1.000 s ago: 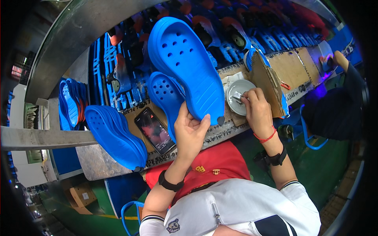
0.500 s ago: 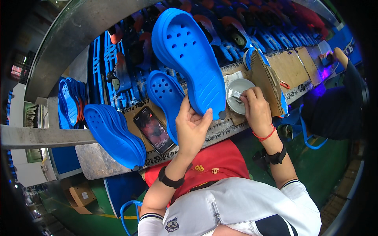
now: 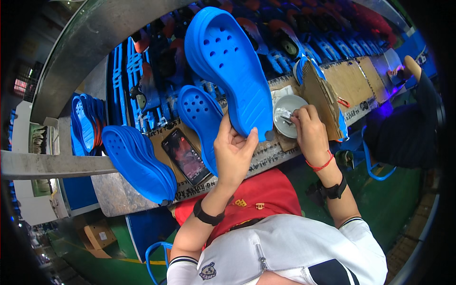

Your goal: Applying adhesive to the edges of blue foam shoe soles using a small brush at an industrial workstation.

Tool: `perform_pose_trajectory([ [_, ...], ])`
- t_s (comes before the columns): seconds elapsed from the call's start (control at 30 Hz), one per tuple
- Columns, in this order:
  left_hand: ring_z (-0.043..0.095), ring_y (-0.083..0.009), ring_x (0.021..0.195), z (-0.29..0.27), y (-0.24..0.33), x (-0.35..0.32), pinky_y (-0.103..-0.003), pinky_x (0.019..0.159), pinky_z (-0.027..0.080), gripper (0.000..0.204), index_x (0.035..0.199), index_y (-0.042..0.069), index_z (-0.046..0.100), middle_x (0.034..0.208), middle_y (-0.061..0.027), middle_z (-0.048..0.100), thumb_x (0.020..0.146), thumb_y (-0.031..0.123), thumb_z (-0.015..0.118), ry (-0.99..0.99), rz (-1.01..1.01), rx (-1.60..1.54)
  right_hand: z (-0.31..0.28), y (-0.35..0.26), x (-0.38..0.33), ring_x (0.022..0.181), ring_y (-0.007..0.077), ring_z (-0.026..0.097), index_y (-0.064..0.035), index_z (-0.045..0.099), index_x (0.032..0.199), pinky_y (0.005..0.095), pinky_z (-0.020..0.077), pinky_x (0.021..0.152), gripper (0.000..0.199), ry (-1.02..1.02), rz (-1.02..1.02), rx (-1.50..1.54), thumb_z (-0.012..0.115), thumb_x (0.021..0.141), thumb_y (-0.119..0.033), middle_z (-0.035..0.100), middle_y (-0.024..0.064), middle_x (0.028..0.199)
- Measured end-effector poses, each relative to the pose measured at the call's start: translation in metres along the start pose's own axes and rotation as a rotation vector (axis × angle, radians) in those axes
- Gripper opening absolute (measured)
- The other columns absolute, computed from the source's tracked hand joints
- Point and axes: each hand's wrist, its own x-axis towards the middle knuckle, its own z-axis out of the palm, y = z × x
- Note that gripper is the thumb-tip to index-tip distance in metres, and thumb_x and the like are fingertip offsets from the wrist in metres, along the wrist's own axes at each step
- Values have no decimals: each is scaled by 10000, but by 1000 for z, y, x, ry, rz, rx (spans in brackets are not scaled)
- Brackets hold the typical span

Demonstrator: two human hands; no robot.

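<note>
Fingers of my left hand [image 3: 235, 154] grip the heel of a blue clog sole [image 3: 228, 69], holding it raised just above the hand. My right hand [image 3: 311, 130] is pinched narrowly around a small brush [image 3: 288, 118], its tip in the grey dish [image 3: 287, 114] just left of that hand.

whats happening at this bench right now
A person at a workbench holds a blue clog up by its heel end in the left hand, sole side toward the camera. The right hand holds a small tool at a shallow round metal dish on the bench. A second blue clog and a dark phone lie beside it, with a stack of blue soles to the left.
</note>
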Motion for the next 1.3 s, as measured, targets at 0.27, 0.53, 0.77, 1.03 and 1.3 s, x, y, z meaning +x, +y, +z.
perform_pose_trajectory([
  [0.27, 615, -151, 908, 4, 3, 1, -261, 768, 525, 556, 1327, -46, 352, 1052, -148, 608, 826, -38, 591, 16, 44, 38, -13, -7, -2, 689, 351, 609, -22, 539, 892, 415, 498, 556, 71, 54, -40, -13, 581, 843, -51, 544, 139, 950],
  [0.53, 633, -144, 821, 4, 8, -4, -260, 712, 537, 522, 1297, -60, 395, 975, -139, 631, 816, -34, 595, 41, 102, 114, -55, -38, 1, 728, 277, 625, -25, 601, 900, 345, 498, 593, 167, 102, -239, 236, 668, 750, 5, 577, 125, 946],
  [0.77, 625, -146, 885, 5, 14, -8, -255, 759, 526, 549, 1309, -67, 360, 1016, -140, 616, 817, -41, 603, 20, 98, 174, -53, -43, 1, 736, 278, 639, -30, 602, 898, 334, 514, 564, 168, 48, -258, 219, 683, 750, -24, 580, 114, 939],
  [1.03, 626, -140, 884, 4, 16, -9, -253, 761, 525, 547, 1300, -60, 375, 1014, -135, 619, 811, -28, 619, 44, 123, 198, -55, -44, 5, 745, 297, 637, -9, 609, 896, 341, 513, 596, 152, -1, -263, 282, 675, 758, -13, 601, 125, 929],
  [1.3, 627, -138, 877, 2, 15, -9, -249, 755, 524, 545, 1294, -60, 380, 1010, -134, 620, 809, -20, 625, 49, 127, 187, -57, -42, 8, 731, 260, 633, 12, 619, 868, 308, 504, 633, 132, -77, -227, 424, 667, 747, 33, 615, 120, 897],
])
